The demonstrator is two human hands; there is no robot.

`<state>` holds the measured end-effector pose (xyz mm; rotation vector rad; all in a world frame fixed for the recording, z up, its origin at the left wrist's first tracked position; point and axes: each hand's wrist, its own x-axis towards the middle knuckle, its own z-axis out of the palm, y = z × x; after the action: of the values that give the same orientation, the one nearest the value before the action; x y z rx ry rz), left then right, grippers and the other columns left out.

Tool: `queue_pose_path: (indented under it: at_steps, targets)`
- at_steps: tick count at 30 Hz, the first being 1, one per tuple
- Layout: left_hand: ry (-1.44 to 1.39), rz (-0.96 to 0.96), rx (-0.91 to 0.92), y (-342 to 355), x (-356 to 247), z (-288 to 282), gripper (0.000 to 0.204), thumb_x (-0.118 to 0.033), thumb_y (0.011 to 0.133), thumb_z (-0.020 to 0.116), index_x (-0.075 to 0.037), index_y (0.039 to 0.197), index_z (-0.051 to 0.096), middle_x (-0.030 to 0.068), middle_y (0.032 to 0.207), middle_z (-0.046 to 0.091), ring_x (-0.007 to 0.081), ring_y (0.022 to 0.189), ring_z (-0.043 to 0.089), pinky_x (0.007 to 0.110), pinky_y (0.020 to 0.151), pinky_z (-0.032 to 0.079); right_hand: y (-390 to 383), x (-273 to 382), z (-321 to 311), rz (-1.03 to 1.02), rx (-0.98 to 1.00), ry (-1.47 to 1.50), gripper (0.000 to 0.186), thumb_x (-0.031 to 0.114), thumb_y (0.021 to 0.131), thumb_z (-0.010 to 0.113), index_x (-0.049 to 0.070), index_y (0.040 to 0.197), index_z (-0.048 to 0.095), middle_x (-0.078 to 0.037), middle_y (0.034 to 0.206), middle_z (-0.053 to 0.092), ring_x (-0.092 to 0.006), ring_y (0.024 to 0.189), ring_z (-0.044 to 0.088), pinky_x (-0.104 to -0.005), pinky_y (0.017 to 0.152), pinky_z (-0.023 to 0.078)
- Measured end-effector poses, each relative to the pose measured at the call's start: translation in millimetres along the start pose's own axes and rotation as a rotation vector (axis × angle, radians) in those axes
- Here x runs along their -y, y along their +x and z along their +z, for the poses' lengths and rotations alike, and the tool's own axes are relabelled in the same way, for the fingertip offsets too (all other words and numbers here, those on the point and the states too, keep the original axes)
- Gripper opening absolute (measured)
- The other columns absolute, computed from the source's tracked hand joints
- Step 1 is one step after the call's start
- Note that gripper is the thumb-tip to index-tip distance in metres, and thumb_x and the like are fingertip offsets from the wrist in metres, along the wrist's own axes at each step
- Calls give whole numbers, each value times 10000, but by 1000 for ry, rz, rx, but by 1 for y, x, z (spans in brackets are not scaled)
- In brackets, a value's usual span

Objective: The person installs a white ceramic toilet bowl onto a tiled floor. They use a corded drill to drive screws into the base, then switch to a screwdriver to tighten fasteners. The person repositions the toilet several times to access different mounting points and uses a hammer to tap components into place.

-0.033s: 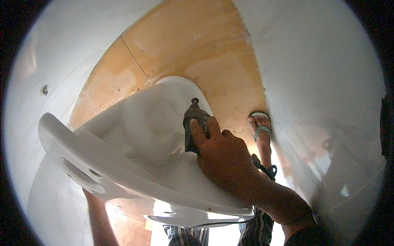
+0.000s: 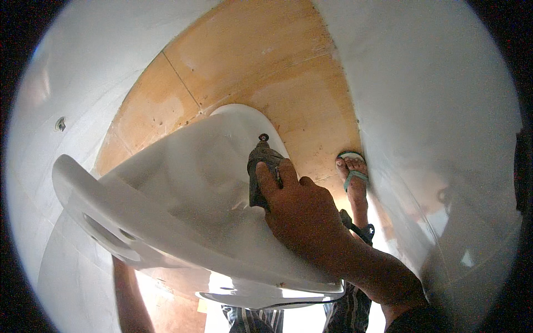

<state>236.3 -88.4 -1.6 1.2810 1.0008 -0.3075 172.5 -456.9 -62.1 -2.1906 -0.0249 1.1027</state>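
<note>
A large glossy white ceramic bathroom fixture (image 2: pixel 183 166) is tilted in front of me, its rounded end toward the far floor. Its thick near rim has an oblong slot and smaller holes; I cannot make out its exact kind. My right hand (image 2: pixel 305 205) grips a dark hand-held power tool (image 2: pixel 261 180) from above. The tool's small round tip (image 2: pixel 264 137) points away from me over the fixture's right side; whether it touches cannot be seen. At the lower left my left forearm (image 2: pixel 132 297) rises to the rim's underside. The left hand itself is hidden behind the ceramic.
Orange-tan floor tiles (image 2: pixel 250 50) run between pale walls on the left (image 2: pixel 72 77) and right (image 2: pixel 422 100). My sandalled foot (image 2: pixel 352 164) stands by the right wall. Below my right wrist is a dark cord (image 2: pixel 361 230). A small fitting (image 2: pixel 60 124) sits on the left wall.
</note>
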Motion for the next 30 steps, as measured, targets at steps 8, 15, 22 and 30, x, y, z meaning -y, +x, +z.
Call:
queue_pose_path:
  at_steps: [8, 15, 22, 30]
  targets:
    - [1371, 415, 1140, 238, 73, 126, 289, -249, 1021, 649, -75, 1250, 670, 88, 1179, 682, 178, 958, 667, 327, 886, 544, -3, -8, -5, 74, 26, 47, 654, 201, 890, 690, 15, 1463, 434, -295, 1282, 531, -422, 940, 705, -475, 772, 621]
    - [1555, 482, 1506, 225, 125, 236, 335, -349, 988, 676, -94, 1202, 720, 123, 1175, 722, 288, 997, 707, 403, 919, 566, -5, -3, -7, 97, 30, 119, 665, 210, 878, 707, 12, 1455, 441, -280, 1307, 525, -414, 950, 703, -487, 797, 607]
    - [1423, 509, 1676, 232, 165, 228, 388, -403, 970, 681, -90, 1192, 737, 136, 1217, 712, 311, 1179, 628, 433, 1062, 474, -4, -1, -3, 80, 15, 135, 651, 275, 908, 710, 9, 1440, 446, -276, 1314, 514, -431, 977, 701, -487, 807, 607]
    - [1341, 836, 1993, 254, 191, 233, 375, -330, 889, 753, -101, 1186, 745, 129, 1246, 692, 327, 1224, 583, 471, 1082, 432, -4, 2, -9, 109, 38, 100, 671, 298, 911, 704, 18, 1455, 430, -289, 1331, 508, -438, 913, 714, -487, 824, 613]
